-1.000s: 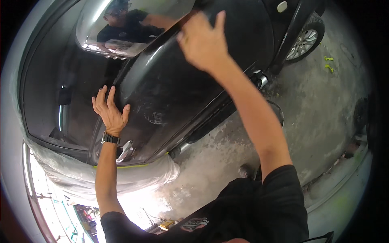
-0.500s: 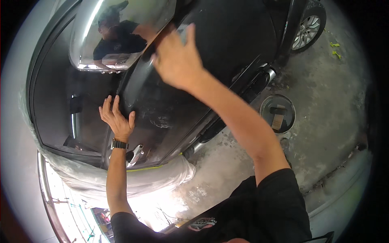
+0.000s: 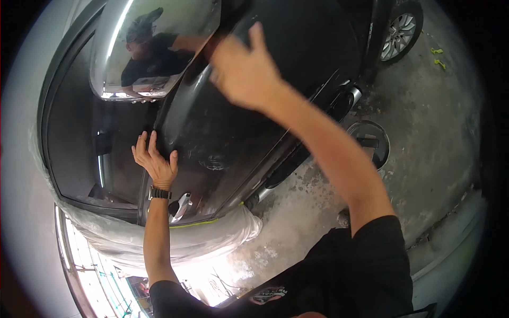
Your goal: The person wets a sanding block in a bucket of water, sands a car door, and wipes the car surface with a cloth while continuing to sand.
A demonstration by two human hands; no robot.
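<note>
A black car door (image 3: 238, 140) with a dull surface and pale smudges fills the middle. My left hand (image 3: 157, 165), a dark watch on its wrist, rests with fingers apart at the door's window edge, above the chrome handle (image 3: 182, 206). At the upper middle, my right hand (image 3: 246, 71) is over the panel beside the shiny side mirror (image 3: 159, 50). Its thumb sticks out, but motion blurs the fingers. Whether anything lies under that palm is hidden. The mirror's shell reflects a person in dark clothes.
A round tub (image 3: 385, 135) with a dark block inside stands on the concrete floor, partly behind my right arm. A running board (image 3: 283, 172) juts out below the door. Plastic sheeting (image 3: 233, 236) covers the car's rear part. Yellow-green pieces (image 3: 438, 62) lie near the wheel (image 3: 400, 37).
My right hand has slid right across the panel, away from the mirror's edge. My left hand keeps its place on the door. The whole view has shifted slightly.
</note>
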